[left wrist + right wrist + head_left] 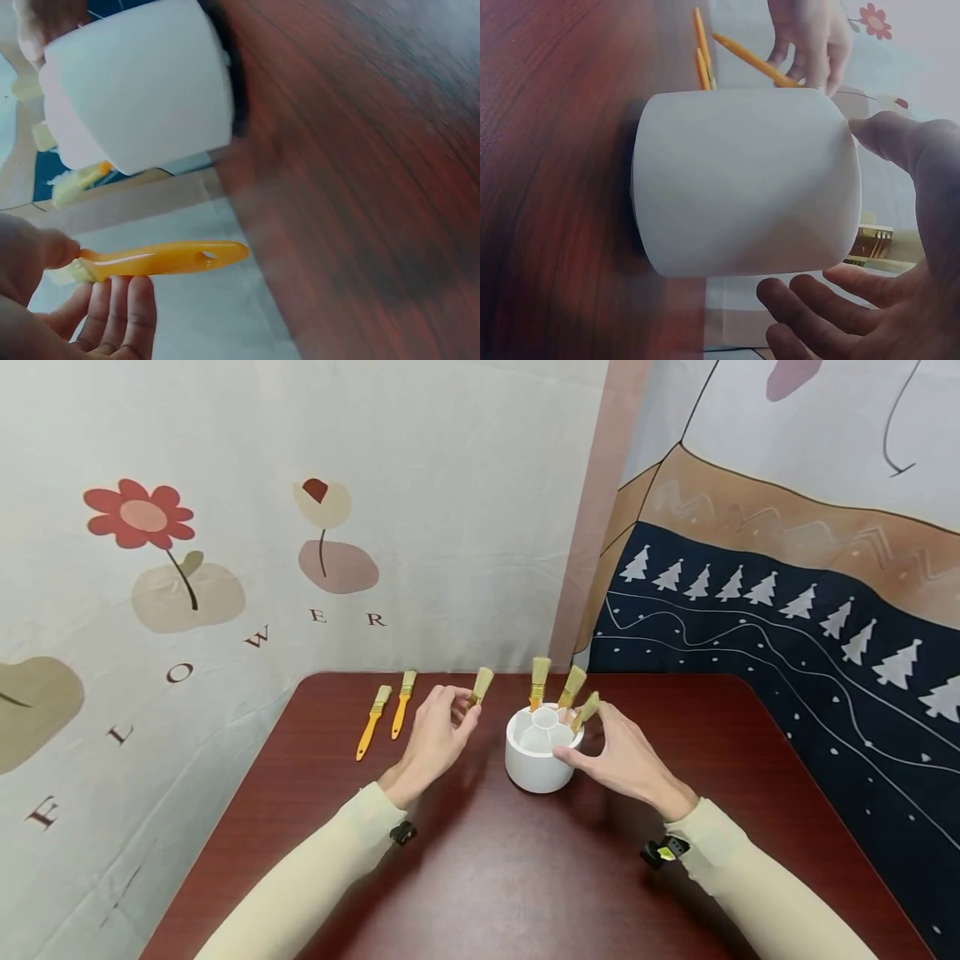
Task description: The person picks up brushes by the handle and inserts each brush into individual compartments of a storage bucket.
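My left hand [433, 737] pinches a paintbrush [481, 685] near its ferrule, bristles up. In the left wrist view the yellow handle [165, 259] points away from the fingers. To its right on the table stands a round white divided holder [542, 773]. Three brushes stand in its back and right compartments, bristles up, among them one brush [540, 675] at the back. My right hand [628, 760] spans the holder's right side, thumb at the near rim and fingers behind. The right wrist view has the thumb right at the rim of the white holder [742, 180].
Two more yellow-handled brushes, a nearer brush [372, 722] and a farther brush [403, 705], lie on the dark red-brown table [495, 877] left of the left hand. A printed cloth backdrop [465, 510] hangs behind the table's back edge.
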A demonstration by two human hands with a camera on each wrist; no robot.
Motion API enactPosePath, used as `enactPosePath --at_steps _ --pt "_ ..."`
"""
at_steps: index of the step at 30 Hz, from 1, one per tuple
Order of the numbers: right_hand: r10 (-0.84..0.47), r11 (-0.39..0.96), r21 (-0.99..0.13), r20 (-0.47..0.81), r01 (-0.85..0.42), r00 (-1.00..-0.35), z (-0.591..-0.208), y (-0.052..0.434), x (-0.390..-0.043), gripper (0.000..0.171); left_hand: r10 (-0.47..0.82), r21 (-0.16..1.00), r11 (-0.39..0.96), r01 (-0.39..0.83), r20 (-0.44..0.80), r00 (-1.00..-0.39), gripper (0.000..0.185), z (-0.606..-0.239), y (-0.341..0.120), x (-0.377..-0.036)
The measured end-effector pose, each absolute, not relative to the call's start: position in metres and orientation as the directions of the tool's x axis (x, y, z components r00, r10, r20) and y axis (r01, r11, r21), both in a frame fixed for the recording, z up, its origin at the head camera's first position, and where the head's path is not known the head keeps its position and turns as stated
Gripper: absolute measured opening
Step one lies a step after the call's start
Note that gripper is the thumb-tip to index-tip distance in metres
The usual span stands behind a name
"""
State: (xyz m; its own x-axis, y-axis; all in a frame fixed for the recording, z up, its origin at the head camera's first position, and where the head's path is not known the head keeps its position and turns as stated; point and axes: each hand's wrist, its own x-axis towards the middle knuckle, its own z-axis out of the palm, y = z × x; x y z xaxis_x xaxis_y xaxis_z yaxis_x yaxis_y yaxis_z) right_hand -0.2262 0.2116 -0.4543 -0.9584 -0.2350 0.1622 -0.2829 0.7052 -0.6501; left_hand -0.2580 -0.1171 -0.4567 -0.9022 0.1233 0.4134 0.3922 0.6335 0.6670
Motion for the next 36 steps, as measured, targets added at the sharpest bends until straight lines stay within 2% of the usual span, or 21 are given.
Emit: enactPosePath --at_steps 4,15,24,36 --pt "-0.237 0.688 -0.666 0.171 -0.289 -0.956 -0.455 0.214 -0.227 0.085 0.098 0.7 0.572 0.428 0.46 -0.882 0.028 -0.447 -0.112 -0.252" --pt "-0.22 0.682 -0.676 0.173 -0.278 -0.96 -0.455 0.216 -0.227 0.083 0.042 0.705 0.506 0.497 0.555 -0.83 0.029 -0.43 -0.098 -0.244" --pt "-0.225 0.675 -0.681 0.178 -0.285 -0.958 -0.455 0.216 -0.226 0.081 0.031 0.673 0.504 0.541 0.612 -0.79 0.029 -0.422 -0.091 -0.241" --pt "-0.242 0.677 -0.683 0.143 -0.273 -0.96 -0.453 0.216 -0.229 0.086 0.022 0.71 0.413 0.571 0.619 -0.785 0.03 -0.417 -0.083 -0.238"
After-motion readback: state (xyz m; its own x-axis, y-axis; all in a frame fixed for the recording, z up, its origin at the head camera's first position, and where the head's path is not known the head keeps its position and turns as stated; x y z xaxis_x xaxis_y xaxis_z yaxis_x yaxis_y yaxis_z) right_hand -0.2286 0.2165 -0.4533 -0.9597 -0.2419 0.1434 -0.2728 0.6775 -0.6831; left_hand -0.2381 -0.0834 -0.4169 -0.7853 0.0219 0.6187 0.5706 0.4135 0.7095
